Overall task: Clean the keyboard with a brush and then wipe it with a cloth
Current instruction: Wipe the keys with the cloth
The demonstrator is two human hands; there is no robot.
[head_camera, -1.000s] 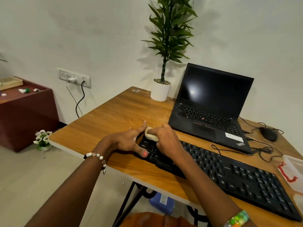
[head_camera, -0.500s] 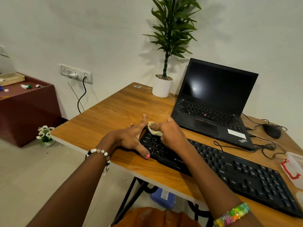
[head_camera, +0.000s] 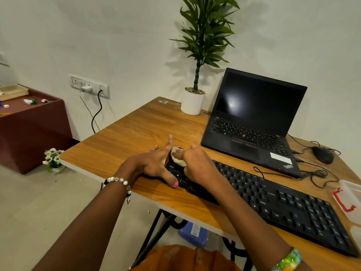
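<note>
Keyboard (head_camera: 273, 202), black plastic, long and flat, lies diagonally on wooden table (head_camera: 125, 141) near front edge. Right hand (head_camera: 197, 165) curled around small crumpled beige cloth (head_camera: 178, 158), pressing it on keyboard's left end. Left hand (head_camera: 154, 163) just beside it, fingers spread straight, thumb resting at keyboard's left edge, holding nothing. Beaded bracelet on left wrist, shiny band on right. Behind keyboard: open black laptop (head_camera: 252, 124), dark screen. Black mouse (head_camera: 322, 154) with tangled cables to the right. Potted plant (head_camera: 195, 75) in round white pot at far edge. Clear plastic container (head_camera: 349, 200) at right edge.
</note>
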